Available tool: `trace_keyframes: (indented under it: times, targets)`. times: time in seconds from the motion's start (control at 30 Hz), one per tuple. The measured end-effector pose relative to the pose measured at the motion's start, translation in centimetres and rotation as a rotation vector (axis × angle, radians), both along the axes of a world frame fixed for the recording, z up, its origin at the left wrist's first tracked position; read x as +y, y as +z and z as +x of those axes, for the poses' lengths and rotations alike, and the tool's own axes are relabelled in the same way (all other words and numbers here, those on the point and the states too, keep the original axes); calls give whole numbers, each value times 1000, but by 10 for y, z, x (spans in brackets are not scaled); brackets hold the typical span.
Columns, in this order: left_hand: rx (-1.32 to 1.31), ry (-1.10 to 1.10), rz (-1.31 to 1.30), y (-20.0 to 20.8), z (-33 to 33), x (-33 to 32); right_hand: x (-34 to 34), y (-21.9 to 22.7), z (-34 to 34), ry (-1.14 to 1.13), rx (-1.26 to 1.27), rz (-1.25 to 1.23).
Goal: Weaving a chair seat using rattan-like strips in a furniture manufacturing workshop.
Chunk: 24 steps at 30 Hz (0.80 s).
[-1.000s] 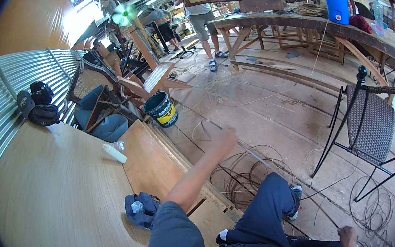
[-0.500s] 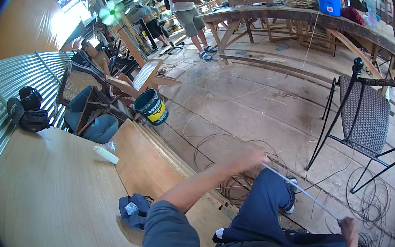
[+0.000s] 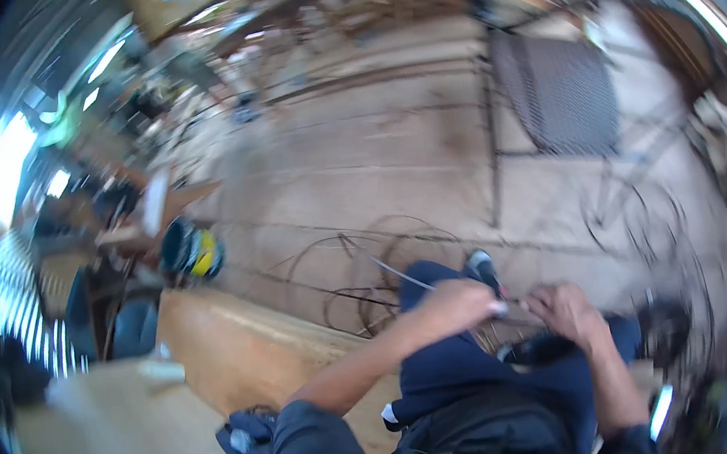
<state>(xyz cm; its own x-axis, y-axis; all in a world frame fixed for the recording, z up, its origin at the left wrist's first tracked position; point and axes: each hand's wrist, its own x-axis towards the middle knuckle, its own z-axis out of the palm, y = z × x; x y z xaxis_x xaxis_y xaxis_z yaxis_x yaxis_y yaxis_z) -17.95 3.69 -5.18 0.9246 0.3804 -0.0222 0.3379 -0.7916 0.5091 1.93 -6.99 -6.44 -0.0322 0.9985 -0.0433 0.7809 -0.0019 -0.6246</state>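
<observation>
My left hand [image 3: 459,306] is closed on a thin pale strip [image 3: 401,273], which sticks out from the fist toward the far left over my knee. A small whitish bit shows at its fingertips. Close by on the right, my right hand [image 3: 566,311] is closed in a pinch, its fingertips facing the left hand across a small gap. What the right fingers hold is too blurred to make out. Both hands are above my lap and dark trousers.
Loose coils of thin dark strand [image 3: 333,272] lie on the plank floor. A woven chair [image 3: 551,90] with a dark frame stands ahead right. At left are a bucket [image 3: 194,250], stacked wooden boards [image 3: 232,338] and a dark cloth bundle [image 3: 249,438]. Much of the view is motion-blurred.
My hands were far apart with the pale strip stretched between them; now they are close together. The right hand has come up and left. The view has swung to the right.
</observation>
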Motion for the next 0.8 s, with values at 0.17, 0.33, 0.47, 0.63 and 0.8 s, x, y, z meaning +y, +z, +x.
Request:
trace_keyframes:
  times: [0.17, 0.33, 0.47, 0.63, 0.8]
  targets:
    - [128, 603, 46, -7, -103, 74, -60, -35, 102, -188, -121, -66]
    - [650, 922, 575, 37, -162, 110, -117, -91, 154, -413, -315, -393]
    - [12, 416, 179, -2, -81, 61, -35, -47, 47, -90, -154, -320]
    - [90, 189, -159, 27, 4, 1, 2, 7, -16, 24, -101, 110]
    - [80, 432, 585, 7, -177, 163, -52, -92, 112, -272, 122, 82]
